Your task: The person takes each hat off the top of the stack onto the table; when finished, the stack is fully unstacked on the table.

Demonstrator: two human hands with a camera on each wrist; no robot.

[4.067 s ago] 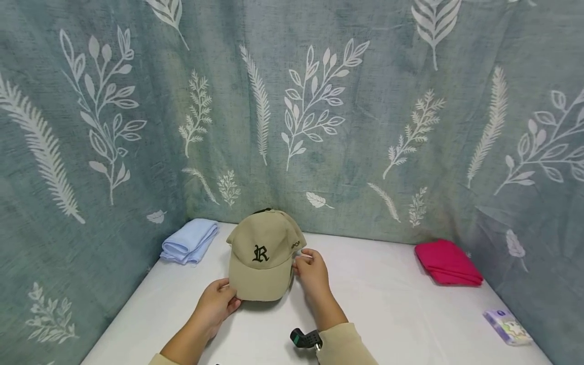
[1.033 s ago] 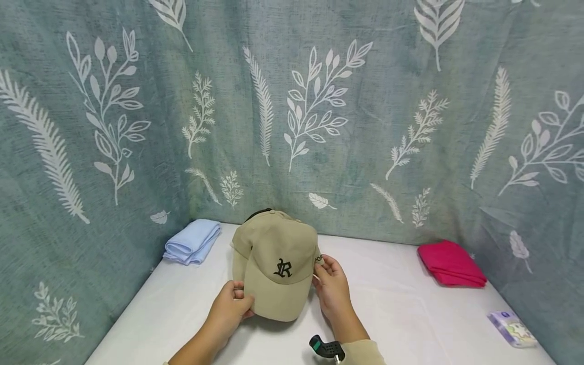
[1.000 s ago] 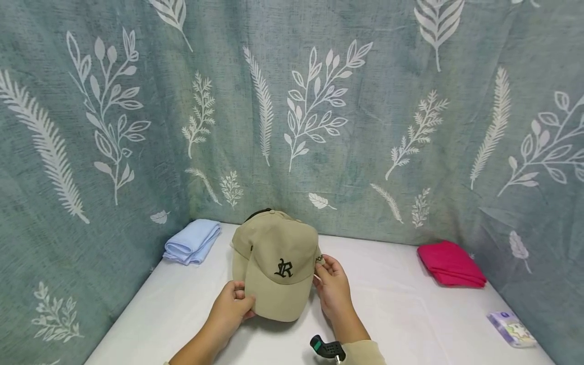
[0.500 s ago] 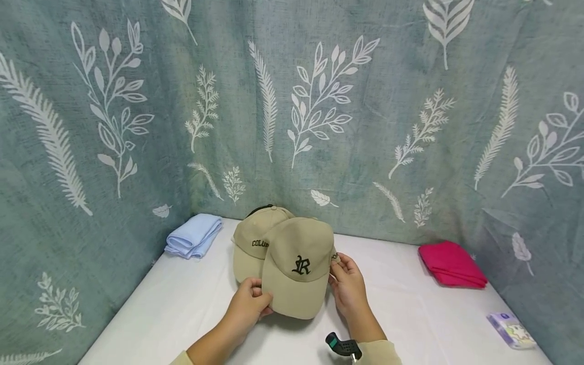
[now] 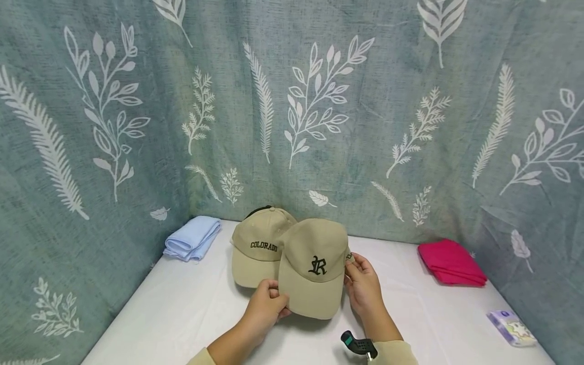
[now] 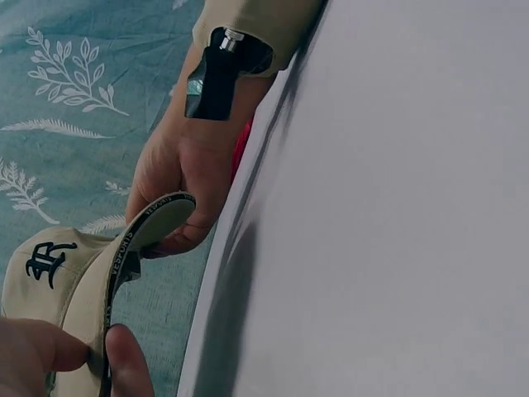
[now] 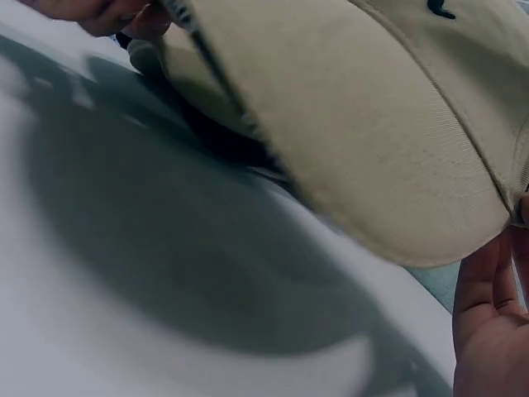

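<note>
Both hands hold a khaki baseball cap (image 5: 315,258) with a black letter R on its front, brim toward me. My left hand (image 5: 264,309) pinches the brim's left edge between thumb and fingers; the left wrist view shows this brim (image 6: 157,219) edge-on. At the cap's right side my right hand (image 5: 363,286) pinches the lower edge of the crown. A shadow beneath the brim (image 7: 355,141) in the right wrist view shows it is off the table. Behind and to the left stands a second khaki cap (image 5: 260,238) lettered COLORADO, its right side hidden by the held cap.
A folded light blue cloth (image 5: 192,238) lies at the back left of the white table (image 5: 401,314). On the right are a folded red cloth (image 5: 451,262) and a small purple-and-white packet (image 5: 512,328). Patterned curtains (image 5: 292,126) enclose the back and sides.
Both hands have carried the R cap to the right and toward me. The COLORADO cap behind, earlier covered, now shows most of its front and has stayed in place.
</note>
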